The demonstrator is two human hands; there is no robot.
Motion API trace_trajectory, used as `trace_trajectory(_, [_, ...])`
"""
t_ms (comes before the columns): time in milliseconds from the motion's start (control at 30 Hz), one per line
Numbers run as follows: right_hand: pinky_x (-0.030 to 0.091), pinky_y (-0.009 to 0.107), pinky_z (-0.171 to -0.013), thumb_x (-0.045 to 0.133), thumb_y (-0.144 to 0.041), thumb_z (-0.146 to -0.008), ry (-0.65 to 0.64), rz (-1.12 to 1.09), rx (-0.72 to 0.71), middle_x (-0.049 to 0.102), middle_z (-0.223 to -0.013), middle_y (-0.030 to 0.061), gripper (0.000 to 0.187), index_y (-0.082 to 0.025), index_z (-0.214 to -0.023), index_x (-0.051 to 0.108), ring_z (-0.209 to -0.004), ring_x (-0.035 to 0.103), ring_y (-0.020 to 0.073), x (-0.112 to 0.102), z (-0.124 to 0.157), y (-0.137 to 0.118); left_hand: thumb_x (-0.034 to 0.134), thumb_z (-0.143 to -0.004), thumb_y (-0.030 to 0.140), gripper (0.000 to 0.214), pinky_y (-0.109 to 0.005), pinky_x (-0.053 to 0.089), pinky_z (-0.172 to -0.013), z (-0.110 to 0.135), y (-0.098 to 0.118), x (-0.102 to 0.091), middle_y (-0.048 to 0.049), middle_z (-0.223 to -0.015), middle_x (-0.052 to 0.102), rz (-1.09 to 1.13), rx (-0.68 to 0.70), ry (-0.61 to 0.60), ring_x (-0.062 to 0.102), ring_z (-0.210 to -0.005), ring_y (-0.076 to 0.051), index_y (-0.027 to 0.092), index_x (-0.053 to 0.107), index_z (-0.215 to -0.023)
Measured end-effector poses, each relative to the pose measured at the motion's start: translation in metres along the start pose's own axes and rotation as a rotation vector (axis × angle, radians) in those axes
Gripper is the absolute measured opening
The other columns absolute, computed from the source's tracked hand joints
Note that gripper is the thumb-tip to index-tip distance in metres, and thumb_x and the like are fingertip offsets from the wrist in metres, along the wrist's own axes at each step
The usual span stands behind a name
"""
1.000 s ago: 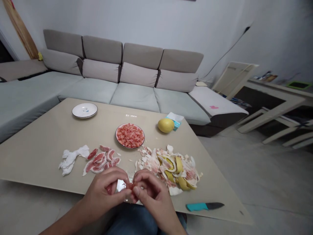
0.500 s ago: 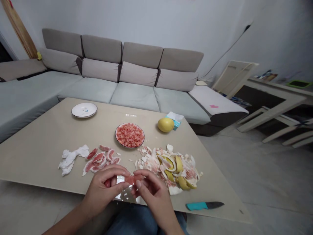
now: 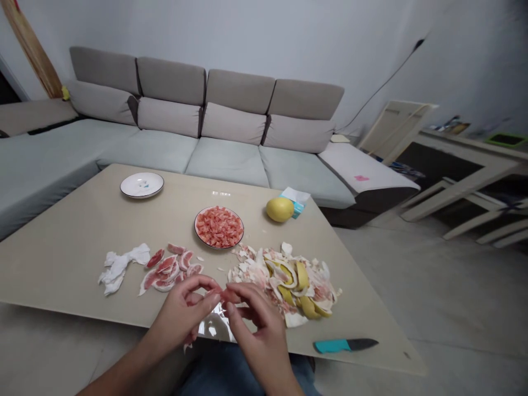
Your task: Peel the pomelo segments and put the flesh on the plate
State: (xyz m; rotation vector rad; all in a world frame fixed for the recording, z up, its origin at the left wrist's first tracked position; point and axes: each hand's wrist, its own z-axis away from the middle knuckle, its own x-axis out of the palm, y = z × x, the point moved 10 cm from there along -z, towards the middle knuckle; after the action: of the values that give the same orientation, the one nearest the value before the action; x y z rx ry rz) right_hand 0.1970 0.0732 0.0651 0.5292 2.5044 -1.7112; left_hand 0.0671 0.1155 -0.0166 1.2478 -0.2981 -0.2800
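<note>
Both my hands meet over the near edge of the beige table (image 3: 74, 231). My left hand (image 3: 181, 316) and my right hand (image 3: 258, 324) pinch one pink grapefruit piece (image 3: 227, 296) between their fingertips. Just beyond my left hand lie several unpeeled pink grapefruit segments (image 3: 167, 270). A plate of peeled pink flesh (image 3: 219, 227) stands farther back in the middle. A heap of yellow rind and white membrane scraps (image 3: 289, 280) lies right of my hands.
A teal-handled knife (image 3: 344, 345) lies near the table's front right edge. A crumpled white tissue (image 3: 119, 264) is at the left, a white plate (image 3: 142, 185) at the back left, a whole yellow fruit (image 3: 279, 209) beside a tissue pack (image 3: 295, 200). A grey sofa (image 3: 206, 137) lies behind.
My hands have risen slightly and spread apart a little, fingers loosening around the pink piece. The rest of the table is unchanged.
</note>
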Motion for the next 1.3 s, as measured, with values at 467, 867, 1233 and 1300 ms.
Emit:
trace_trajectory(467, [0.057, 0.018, -0.054, 0.061, -0.019, -0.083, -0.002, 0.006, 0.076, 0.065, -0.085, 0.004, 0.008, -0.02, -0.089, 0.066, -0.07, 0.065, 0.0138, 0.002, -0.001, 0.007, 0.067, -0.077, 0.047, 0.032, -0.016, 0.031, -0.029, 0.004, 0.005, -0.008, 0.0079, -0.047, 0.045, -0.084, 0.041, 0.111, 0.032, -0.031, -0.005, 0.019, 0.063, -0.091])
trace_trajectory(867, [0.052, 0.021, -0.058, 0.077, -0.04, -0.075, -0.247, -0.55, 0.544, 0.064, -0.068, -0.0001, 0.029, -0.015, -0.086, 0.067, -0.059, 0.061, 0.0103, 0.028, 0.008, 0.042, 0.069, -0.077, 0.05, 0.037, -0.013, 0.026, -0.025, 0.004, 0.0, 0.0, 0.0077, -0.04, 0.049, 0.076, -0.028, -0.075, 0.037, -0.025, -0.005, 0.017, 0.063, -0.093])
trace_trajectory(1233, [0.049, 0.02, -0.058, 0.079, -0.042, -0.073, -0.26, -0.52, 0.551, 0.063, -0.068, -0.0008, 0.032, -0.015, -0.084, 0.067, -0.059, 0.059, 0.009, 0.029, 0.011, 0.038, 0.074, -0.075, 0.044, 0.033, -0.012, 0.028, -0.026, 0.006, 0.003, -0.002, 0.006, -0.048, 0.056, 0.231, -0.001, -0.053, 0.039, -0.025, -0.003, 0.016, 0.065, -0.091])
trace_trajectory(1300, [0.047, 0.02, -0.056, 0.078, -0.044, -0.073, -0.249, -0.497, 0.549, 0.062, -0.067, -0.0011, 0.033, -0.015, -0.085, 0.066, -0.059, 0.058, 0.009, 0.028, 0.011, 0.039, 0.075, -0.073, 0.045, 0.035, -0.012, 0.028, -0.026, 0.007, 0.004, -0.003, 0.0053, -0.05, 0.058, 0.233, 0.003, -0.033, 0.038, -0.025, -0.002, 0.016, 0.065, -0.09])
